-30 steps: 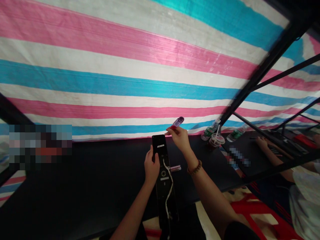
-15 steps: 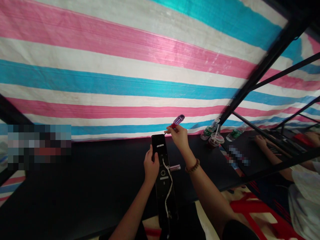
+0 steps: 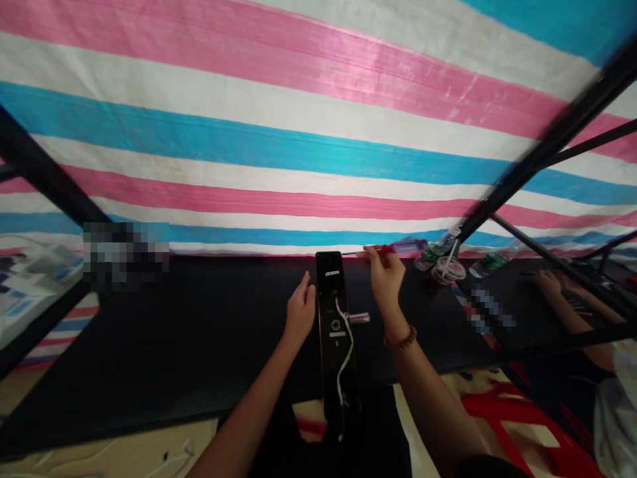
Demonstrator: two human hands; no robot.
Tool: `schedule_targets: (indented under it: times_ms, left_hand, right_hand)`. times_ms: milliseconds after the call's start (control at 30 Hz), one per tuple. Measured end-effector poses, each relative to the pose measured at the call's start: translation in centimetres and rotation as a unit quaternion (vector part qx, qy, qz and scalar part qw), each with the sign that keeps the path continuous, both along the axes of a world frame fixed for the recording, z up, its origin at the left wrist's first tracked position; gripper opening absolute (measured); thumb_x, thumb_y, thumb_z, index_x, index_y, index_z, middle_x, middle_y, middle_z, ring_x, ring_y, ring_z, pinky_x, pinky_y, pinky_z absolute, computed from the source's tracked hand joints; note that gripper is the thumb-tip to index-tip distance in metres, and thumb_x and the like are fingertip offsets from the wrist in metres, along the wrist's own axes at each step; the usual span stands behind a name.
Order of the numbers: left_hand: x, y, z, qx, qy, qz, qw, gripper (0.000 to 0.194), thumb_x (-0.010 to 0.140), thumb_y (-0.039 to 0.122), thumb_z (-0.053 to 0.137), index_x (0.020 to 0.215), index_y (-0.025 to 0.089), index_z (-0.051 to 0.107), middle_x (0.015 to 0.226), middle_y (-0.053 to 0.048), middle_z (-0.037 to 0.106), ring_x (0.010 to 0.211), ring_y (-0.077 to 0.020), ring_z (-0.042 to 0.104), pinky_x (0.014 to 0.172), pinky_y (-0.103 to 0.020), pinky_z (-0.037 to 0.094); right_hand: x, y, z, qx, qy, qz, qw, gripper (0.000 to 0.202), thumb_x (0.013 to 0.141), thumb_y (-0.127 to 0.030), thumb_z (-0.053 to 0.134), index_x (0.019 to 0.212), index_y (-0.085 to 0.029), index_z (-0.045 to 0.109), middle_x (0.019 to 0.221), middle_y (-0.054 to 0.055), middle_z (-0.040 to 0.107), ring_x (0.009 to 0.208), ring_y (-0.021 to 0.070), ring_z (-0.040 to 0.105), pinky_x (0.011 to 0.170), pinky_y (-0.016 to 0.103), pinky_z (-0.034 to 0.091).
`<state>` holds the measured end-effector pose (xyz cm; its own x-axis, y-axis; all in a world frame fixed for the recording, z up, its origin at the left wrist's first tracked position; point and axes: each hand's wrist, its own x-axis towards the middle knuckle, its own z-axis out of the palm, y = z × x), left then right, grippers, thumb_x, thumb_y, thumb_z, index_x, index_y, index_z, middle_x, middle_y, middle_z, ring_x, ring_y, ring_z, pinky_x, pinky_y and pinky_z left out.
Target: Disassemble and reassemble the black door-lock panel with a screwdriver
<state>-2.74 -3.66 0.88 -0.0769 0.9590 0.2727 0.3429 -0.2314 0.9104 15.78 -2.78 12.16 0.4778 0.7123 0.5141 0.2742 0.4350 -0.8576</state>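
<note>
A long black panel [image 3: 328, 345], like the back of a door lock, lies lengthwise and overhangs the table's near edge. A whitish cable [image 3: 349, 352] runs down its face. My left hand [image 3: 300, 307] is just left of the panel, fingers extended and not wrapped around it; whether it touches the edge, I cannot tell. My right hand [image 3: 387, 273] grips a screwdriver [image 3: 405, 248] with a see-through purple and red handle. The screwdriver lies nearly level, its thin shaft pointing left at the panel's top right corner. A pinkish bar [image 3: 359, 318] sticks out at the panel's right side.
Right of my hand stand a lidded drink cup [image 3: 448, 271] with a straw and a plastic bottle [image 3: 430, 255]. Another bottle [image 3: 490, 263] lies farther right. Black frame poles [image 3: 542, 156] flank the black table [image 3: 199, 332]. At right, a co-worker's hands [image 3: 550, 284] rest over another table.
My right hand has moved away to the right, and the screwdriver has tipped from steep to nearly level. My left hand has come off the panel's face to its left side. The view has shifted.
</note>
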Motion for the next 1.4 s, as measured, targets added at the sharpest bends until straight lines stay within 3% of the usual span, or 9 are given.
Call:
schedule_targets:
  times_ms: [200, 333, 600, 733, 833, 967, 1133, 1300, 1400]
  left_hand:
    - [-10.8, -4.4, -1.0, -0.059, 0.097, -0.039, 0.993, 0.027, 0.086, 0.032, 0.057, 0.098, 0.02, 0.078, 0.098, -0.008, 0.077, 0.094, -0.0273, 0.07, 0.094, -0.046, 0.054]
    - [-13.1, -7.4, -2.2, -0.071, 0.223, -0.081, 0.969, 0.026, 0.084, 0.032, 0.061, 0.101, 0.022, 0.078, 0.101, -0.008, 0.074, 0.097, -0.0281, 0.066, 0.092, -0.045, 0.053]
    - [-12.0, -7.5, -2.7, -0.033, 0.26, -0.082, 0.962, 0.026, 0.089, 0.04, 0.057, 0.086, 0.022, 0.076, 0.095, -0.009, 0.072, 0.095, -0.0284, 0.063, 0.091, -0.045, 0.05]
    - [-10.0, -8.3, 0.1, -0.113, 0.131, -0.061, 0.983, 0.027, 0.085, 0.045, 0.061, 0.09, 0.022, 0.075, 0.098, -0.007, 0.077, 0.094, -0.0272, 0.068, 0.089, -0.04, 0.052]
    - [-7.7, -9.8, 2.7, -0.209, 0.002, -0.102, 0.972, 0.03, 0.08, 0.048, 0.068, 0.089, 0.021, 0.076, 0.094, -0.007, 0.078, 0.086, -0.0243, 0.071, 0.079, -0.034, 0.054]
    - [-5.6, -11.1, 4.0, -0.241, -0.099, -0.076, 0.962, 0.03, 0.07, 0.045, 0.078, 0.083, 0.018, 0.076, 0.077, -0.004, 0.075, 0.07, -0.0186, 0.067, 0.068, -0.028, 0.051]
    - [-5.3, -11.5, 4.2, -0.271, -0.115, -0.079, 0.952, 0.027, 0.066, 0.041, 0.08, 0.079, 0.018, 0.077, 0.073, -0.004, 0.074, 0.068, -0.0181, 0.066, 0.065, -0.026, 0.05]
    - [-5.4, -11.7, 6.6, -0.288, -0.093, -0.173, 0.937, 0.018, 0.068, 0.037, 0.076, 0.07, 0.019, 0.076, 0.071, -0.004, 0.073, 0.068, -0.019, 0.067, 0.064, -0.026, 0.051]
    - [-4.7, -12.1, 7.6, -0.271, -0.11, -0.185, 0.938, 0.017, 0.069, 0.036, 0.076, 0.066, 0.019, 0.074, 0.07, -0.004, 0.072, 0.067, -0.0182, 0.067, 0.063, -0.026, 0.051]
  right_hand:
    - [3.3, -8.5, -4.2, -0.029, 0.174, -0.016, 0.984, 0.025, 0.082, -0.039, 0.077, 0.085, -0.015, 0.073, 0.083, 0.008, 0.079, 0.071, 0.023, 0.077, 0.079, 0.041, 0.061]
    - [4.0, -13.1, -6.6, -0.04, 0.261, -0.027, 0.964, 0.024, 0.076, -0.035, 0.084, 0.084, -0.015, 0.073, 0.083, 0.008, 0.079, 0.068, 0.0205, 0.077, 0.075, 0.037, 0.063]
    - [1.8, -16.6, -5.8, -0.092, 0.291, 0.049, 0.951, 0.017, 0.083, -0.034, 0.08, 0.087, -0.018, 0.075, 0.091, 0.007, 0.08, 0.074, 0.0176, 0.077, 0.08, 0.032, 0.062]
    - [-0.3, -17.0, -5.5, -0.138, 0.265, 0.121, 0.947, 0.018, 0.088, -0.037, 0.075, 0.093, -0.02, 0.076, 0.094, 0.006, 0.079, 0.075, 0.0179, 0.077, 0.081, 0.033, 0.061]
    - [-1.7, -17.2, -5.6, -0.155, 0.26, 0.167, 0.939, 0.017, 0.091, -0.037, 0.071, 0.096, -0.021, 0.075, 0.097, 0.006, 0.079, 0.077, 0.0186, 0.077, 0.082, 0.033, 0.059]
    - [-2.6, -17.4, -5.5, -0.153, 0.262, 0.192, 0.933, 0.017, 0.093, -0.037, 0.068, 0.095, -0.022, 0.075, 0.098, 0.006, 0.079, 0.077, 0.0185, 0.077, 0.078, 0.031, 0.059]
    - [-1.6, -17.4, -4.6, -0.162, 0.216, 0.217, 0.938, 0.018, 0.095, -0.038, 0.066, 0.094, -0.022, 0.074, 0.089, 0.006, 0.079, 0.078, 0.0207, 0.077, 0.08, 0.035, 0.059]
    - [0.1, -17.4, -3.1, -0.198, 0.159, 0.253, 0.933, 0.021, 0.094, -0.039, 0.066, 0.094, -0.021, 0.075, 0.082, 0.007, 0.079, 0.075, 0.0211, 0.076, 0.086, 0.039, 0.057]
    - [-0.1, -17.1, -2.5, -0.161, 0.188, 0.217, 0.944, 0.019, 0.091, -0.038, 0.07, 0.09, -0.021, 0.076, 0.082, 0.006, 0.078, 0.067, 0.019, 0.073, 0.079, 0.037, 0.059]
